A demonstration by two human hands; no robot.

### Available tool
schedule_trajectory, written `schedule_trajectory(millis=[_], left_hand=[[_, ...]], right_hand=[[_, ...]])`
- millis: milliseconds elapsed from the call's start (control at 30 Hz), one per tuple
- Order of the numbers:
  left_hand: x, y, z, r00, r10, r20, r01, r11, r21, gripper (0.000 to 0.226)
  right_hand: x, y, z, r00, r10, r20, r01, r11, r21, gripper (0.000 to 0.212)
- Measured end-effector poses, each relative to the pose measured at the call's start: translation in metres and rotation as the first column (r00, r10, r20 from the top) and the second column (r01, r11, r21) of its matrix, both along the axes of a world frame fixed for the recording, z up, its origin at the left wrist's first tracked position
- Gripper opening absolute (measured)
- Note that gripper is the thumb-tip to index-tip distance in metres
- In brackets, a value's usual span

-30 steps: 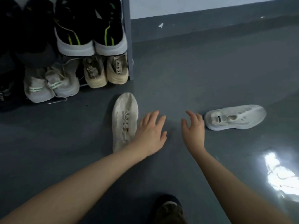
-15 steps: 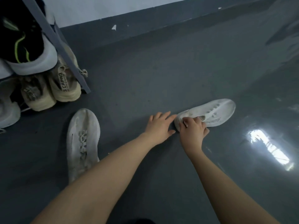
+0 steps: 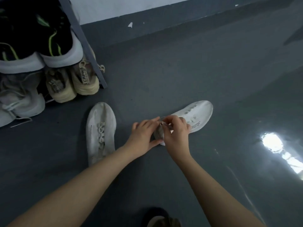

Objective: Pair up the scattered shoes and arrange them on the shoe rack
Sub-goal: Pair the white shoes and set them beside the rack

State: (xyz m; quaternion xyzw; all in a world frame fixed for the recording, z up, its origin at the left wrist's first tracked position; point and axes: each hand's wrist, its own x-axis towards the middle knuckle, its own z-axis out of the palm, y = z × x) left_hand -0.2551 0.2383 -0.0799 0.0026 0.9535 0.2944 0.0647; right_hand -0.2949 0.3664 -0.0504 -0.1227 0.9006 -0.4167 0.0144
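Note:
Two matching white shoes lie on the grey floor. The left white shoe (image 3: 100, 131) lies untouched, toe pointing away from me. The right white shoe (image 3: 196, 115) lies at an angle, toe to the upper right. My right hand (image 3: 176, 135) pinches its heel collar from above. My left hand (image 3: 144, 135) touches the heel from the left, fingers fairly straight. The shoe's heel end is mostly hidden by both hands. The shoe rack (image 3: 88, 41) stands at the upper left with shoes on it.
On the rack sit black shoes with green stripes (image 3: 54, 35) above, a beige pair (image 3: 73, 82) and a pale grey pair (image 3: 19, 102) below. A wall and dark skirting run along the back. My foot (image 3: 164, 220) shows at the bottom edge. Light glares on the floor at right.
The right white shoe's heel has been drawn closer to me and turned. My right hand has shifted from gripping the heel to pinching its collar. My left hand has closed in on the heel.

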Motion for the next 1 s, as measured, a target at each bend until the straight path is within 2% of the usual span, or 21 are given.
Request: schedule_trajectory(millis=[100, 167, 200, 233, 300, 367, 433, 500, 567, 700, 833, 933, 1000], left_hand=[[0.044, -0.024, 0.009, 0.995, 0.093, 0.022, -0.092, 0.994, -0.065, 0.071], [0.067, -0.040, 0.011, 0.990, 0.120, 0.077, -0.111, 0.987, -0.117, 0.064], [0.075, -0.047, 0.011, 0.985, 0.130, 0.109, -0.113, 0.983, -0.146, 0.058], [0.082, -0.053, 0.011, 0.980, 0.152, 0.132, -0.127, 0.975, -0.181, 0.055], [0.093, -0.059, 0.013, 0.946, 0.285, 0.153, -0.238, 0.934, -0.268, 0.062], [0.101, -0.060, 0.017, 0.862, 0.484, 0.150, -0.415, 0.844, -0.341, 0.074], [0.106, -0.057, 0.020, 0.760, 0.612, 0.219, -0.522, 0.775, -0.357, 0.087], [0.110, -0.054, 0.020, 0.691, 0.647, 0.323, -0.548, 0.760, -0.348, 0.099], [0.113, -0.051, 0.020, 0.661, 0.653, 0.371, -0.565, 0.757, -0.328, 0.108], [0.123, -0.049, 0.016, 0.684, 0.616, 0.391, -0.544, 0.787, -0.290, 0.115], [0.127, -0.053, 0.016, 0.735, 0.623, 0.266, -0.578, 0.782, -0.233, 0.104], [0.128, -0.062, 0.013, 0.769, 0.626, 0.129, -0.594, 0.774, -0.220, 0.097], [0.129, -0.070, 0.011, 0.779, 0.619, 0.099, -0.589, 0.778, -0.219, 0.094]], right_hand=[[0.025, -0.024, 0.005, 0.981, 0.191, -0.019, -0.191, 0.981, 0.016, 0.010], [0.040, -0.034, 0.004, 0.953, 0.302, 0.026, -0.303, 0.951, 0.055, 0.014], [0.046, -0.038, 0.002, 0.946, 0.319, 0.061, -0.323, 0.943, 0.081, 0.023], [0.052, -0.040, -0.002, 0.951, 0.296, 0.092, -0.305, 0.946, 0.109, 0.034], [0.060, -0.043, -0.009, 0.984, 0.123, 0.132, -0.149, 0.965, 0.214, 0.045], [0.065, -0.044, -0.014, 0.980, -0.079, 0.182, 0.006, 0.928, 0.374, 0.054], [0.070, -0.046, -0.016, 0.948, -0.177, 0.264, 0.036, 0.885, 0.464, 0.070], [0.071, -0.049, -0.017, 0.891, -0.247, 0.381, 0.045, 0.883, 0.467, 0.081], [0.070, -0.054, -0.018, 0.860, -0.270, 0.433, 0.046, 0.886, 0.462, 0.088], [0.066, -0.069, -0.019, 0.868, -0.275, 0.414, 0.057, 0.882, 0.467, 0.093], [0.064, -0.080, -0.019, 0.903, -0.200, 0.380, 0.004, 0.888, 0.459, 0.087], [0.069, -0.077, -0.020, 0.954, 0.044, 0.298, -0.175, 0.887, 0.428, 0.096], [0.078, -0.076, -0.020, 0.947, 0.212, 0.241, -0.296, 0.866, 0.404, 0.099]])
